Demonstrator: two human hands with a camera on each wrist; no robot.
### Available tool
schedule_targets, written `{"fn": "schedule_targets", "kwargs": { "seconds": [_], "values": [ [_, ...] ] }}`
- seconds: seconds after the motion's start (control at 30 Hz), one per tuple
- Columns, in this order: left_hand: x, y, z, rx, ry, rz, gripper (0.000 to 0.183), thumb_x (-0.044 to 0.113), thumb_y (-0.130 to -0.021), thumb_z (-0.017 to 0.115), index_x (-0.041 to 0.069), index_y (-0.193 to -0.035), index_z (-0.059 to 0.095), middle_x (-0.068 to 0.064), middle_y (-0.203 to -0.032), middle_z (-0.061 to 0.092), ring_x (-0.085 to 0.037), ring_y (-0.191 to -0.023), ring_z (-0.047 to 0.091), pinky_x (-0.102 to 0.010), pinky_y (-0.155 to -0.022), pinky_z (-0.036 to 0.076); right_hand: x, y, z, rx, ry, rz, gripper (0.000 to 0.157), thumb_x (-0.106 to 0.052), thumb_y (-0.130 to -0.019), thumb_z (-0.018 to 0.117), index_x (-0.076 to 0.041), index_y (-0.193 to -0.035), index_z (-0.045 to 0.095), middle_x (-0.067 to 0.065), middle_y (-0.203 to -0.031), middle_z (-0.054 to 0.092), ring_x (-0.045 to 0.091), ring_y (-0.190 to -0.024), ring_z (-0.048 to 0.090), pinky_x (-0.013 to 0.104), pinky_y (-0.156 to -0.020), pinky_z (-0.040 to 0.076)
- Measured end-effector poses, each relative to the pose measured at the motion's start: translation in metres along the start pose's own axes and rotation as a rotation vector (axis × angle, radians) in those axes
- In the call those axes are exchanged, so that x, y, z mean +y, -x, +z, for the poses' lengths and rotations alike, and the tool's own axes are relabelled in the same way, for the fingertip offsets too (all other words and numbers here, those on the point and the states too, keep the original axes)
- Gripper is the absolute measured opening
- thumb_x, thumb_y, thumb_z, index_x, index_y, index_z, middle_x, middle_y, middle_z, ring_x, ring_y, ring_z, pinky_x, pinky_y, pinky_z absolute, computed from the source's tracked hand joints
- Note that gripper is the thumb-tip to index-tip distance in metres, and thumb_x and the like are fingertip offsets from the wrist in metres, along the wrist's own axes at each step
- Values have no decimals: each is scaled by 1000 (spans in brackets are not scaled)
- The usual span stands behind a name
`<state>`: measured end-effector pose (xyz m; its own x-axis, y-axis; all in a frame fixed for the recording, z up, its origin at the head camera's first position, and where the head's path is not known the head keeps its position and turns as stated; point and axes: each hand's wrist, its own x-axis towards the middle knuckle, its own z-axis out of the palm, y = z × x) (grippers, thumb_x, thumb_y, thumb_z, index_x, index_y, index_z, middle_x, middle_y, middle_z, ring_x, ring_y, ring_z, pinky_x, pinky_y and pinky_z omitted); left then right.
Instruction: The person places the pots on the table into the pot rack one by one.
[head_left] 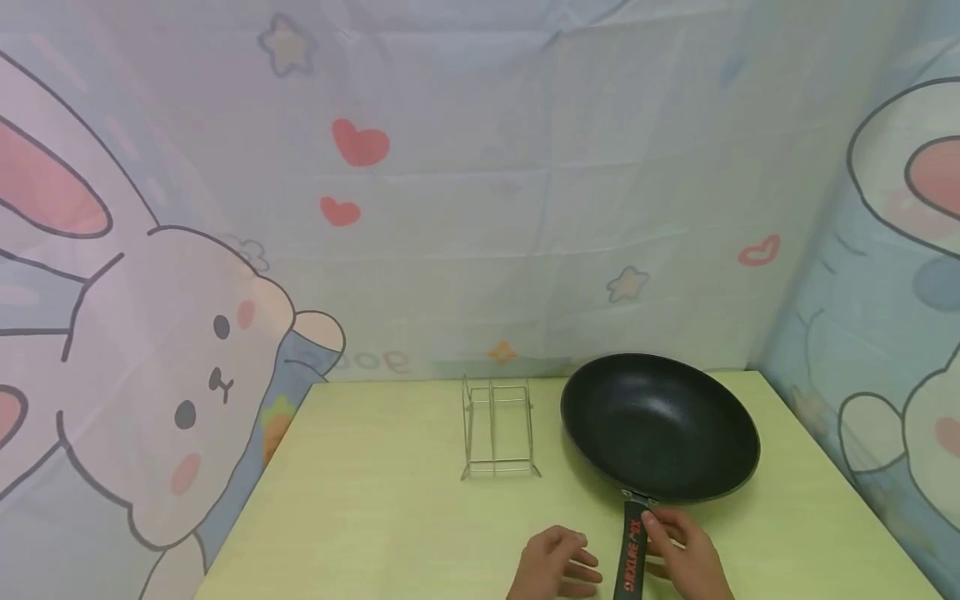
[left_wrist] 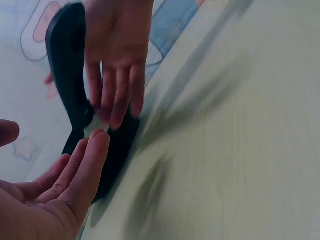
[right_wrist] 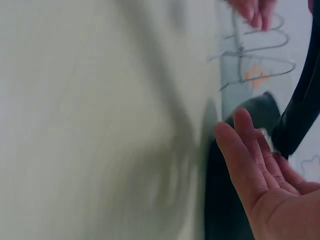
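Note:
A black frying pan (head_left: 660,425) sits on the right side of the table, its handle (head_left: 633,550) pointing toward me with red lettering along it. My right hand (head_left: 686,554) is just right of the handle, thumb tip at the handle's upper end. In the right wrist view this hand's fingers (right_wrist: 245,150) are extended beside the pan, not wrapped round the handle. To the left of the handle is my left hand (head_left: 555,562), apart from it in the head view, with loosely bent fingers and nothing in them. The left wrist view shows the handle (left_wrist: 67,65) rising above the table.
A wire rack (head_left: 495,425) stands left of the pan toward the back of the pale yellow-green table (head_left: 360,500). A cloth backdrop (head_left: 480,208) printed with rabbits, hearts and stars hangs behind the table and along both sides.

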<state>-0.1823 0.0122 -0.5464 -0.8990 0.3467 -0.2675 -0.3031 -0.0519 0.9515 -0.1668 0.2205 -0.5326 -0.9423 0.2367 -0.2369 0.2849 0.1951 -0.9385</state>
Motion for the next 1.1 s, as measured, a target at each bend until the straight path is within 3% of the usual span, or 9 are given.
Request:
{"fn": "schedule_targets", "kwargs": {
  "seconds": [0.23,0.43,0.63,0.87,1.1],
  "values": [
    [-4,4,20,-50,-79,-36,31,29,-95,62,0,-105,68,-11,-88,76,-29,-82,77,-39,-72,61,-6,-5,13,-87,-228,62,60,-34,-104,51,13,-140,44,21,-115,73,30,-98,76,47,-84,61],
    [-6,4,27,-78,-183,-35,28,24,-94,65,-2,-104,72,-18,-94,77,-25,-83,76,-37,-73,60,-3,-8,10,-284,-391,69,60,-30,-104,54,18,-139,44,10,-113,77,15,-99,76,37,-93,59],
    [-6,8,29,-144,-115,-27,26,20,-93,67,-3,-105,73,-25,-97,76,-17,-83,76,-28,-71,59,2,-12,6,-438,-504,67,52,-24,-106,50,15,-139,43,-3,-107,76,8,-99,73,28,-94,57],
    [-8,8,32,-173,-57,-14,29,19,-93,65,-5,-108,71,-29,-99,75,-11,-79,72,-23,-70,56,1,-13,8,-435,-500,95,52,-22,-107,48,11,-143,32,-8,-103,73,7,-95,68,27,-88,57],
    [-10,9,34,-217,42,13,30,19,-91,66,-7,-107,69,-33,-103,72,-6,-75,71,-20,-70,55,0,-10,8,-448,-523,105,66,-19,-105,52,14,-148,15,-9,-103,72,5,-93,66,25,-87,56]
  ]
}}
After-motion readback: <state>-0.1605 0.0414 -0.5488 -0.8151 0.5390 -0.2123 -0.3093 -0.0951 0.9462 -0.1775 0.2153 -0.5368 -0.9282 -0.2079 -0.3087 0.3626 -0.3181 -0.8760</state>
